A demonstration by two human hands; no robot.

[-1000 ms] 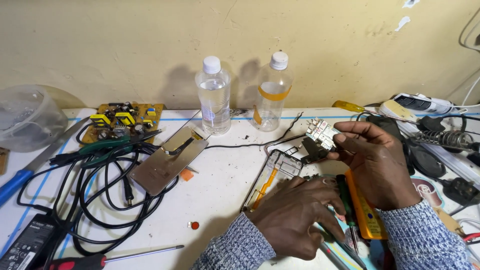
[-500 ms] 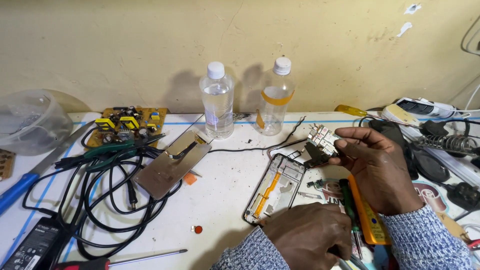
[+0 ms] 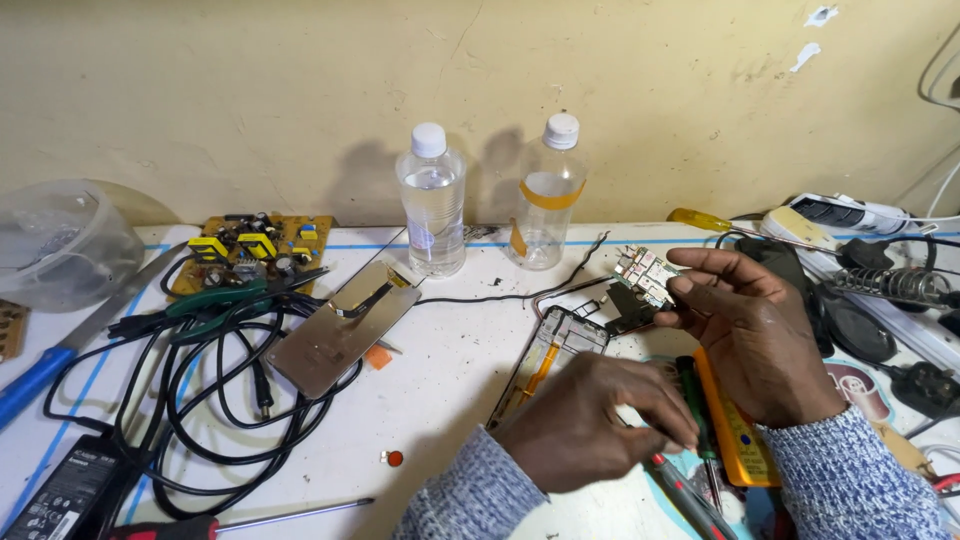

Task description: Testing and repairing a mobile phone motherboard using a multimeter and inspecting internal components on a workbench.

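Fingers [image 3: 690,290] of my right hand [image 3: 760,330] pinched a small circuit board [image 3: 645,272] above the tabletop [image 3: 450,380]; my left hand [image 3: 590,420], at seven o'clock of it, closed around a green-handled screwdriver [image 3: 692,400].

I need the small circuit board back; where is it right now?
The small circuit board is pinched in the right hand, above the phone frame, right of the bottles.

The right hand [image 3: 750,335] is raised at the right, fingers curled, thumb and fingertips pinched together at its far left edge. The left hand [image 3: 600,420] sits nearer, knuckles up, fingers bent downward. Both forearms wear knit sleeves.
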